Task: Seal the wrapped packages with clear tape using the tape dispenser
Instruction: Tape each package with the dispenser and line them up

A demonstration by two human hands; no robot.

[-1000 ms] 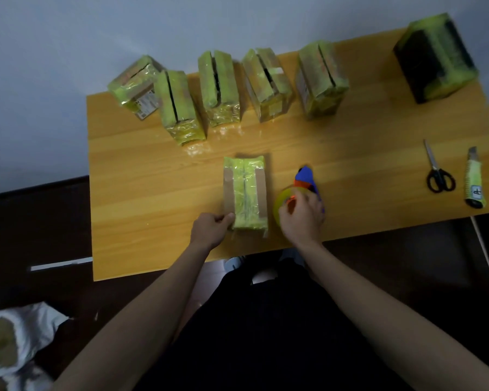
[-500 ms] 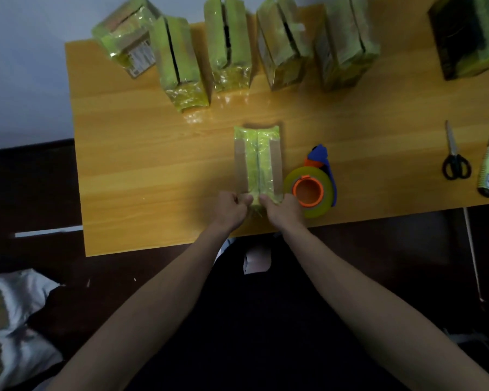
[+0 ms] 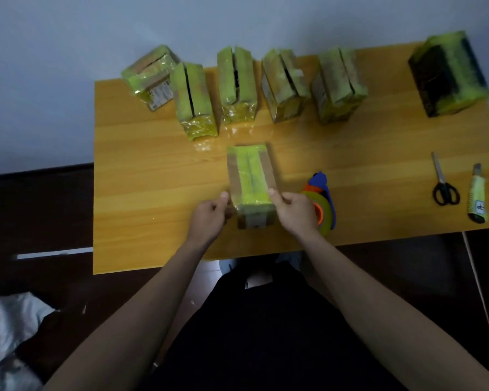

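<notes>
Both hands on the package point(image 3: 251, 179), mid-frame on the worktop point(image 3: 141, 176).

It's a brown box with a yellow-green strip down its top, long axis running from the near edge toward the back wall, near end pointing at the person. Left hand point(image 3: 209, 215) has its fingers curled against the near left corner, right hand point(image 3: 295, 211) pinches the near right corner, so both are closed on it. Tape dispenser point(image 3: 322, 203) sits just right of it, blue and orange, half hidden behind the right hand. Five more wrapped packages point(image 3: 237, 83) line the back edge, plus a dark one point(image 3: 448, 74) in the upper right of the frame. Scissors point(image 3: 442, 182) and a box cutter point(image 3: 477, 200) lie at the right. Everything's a bit blurry, so labels are unreadable.
</notes>
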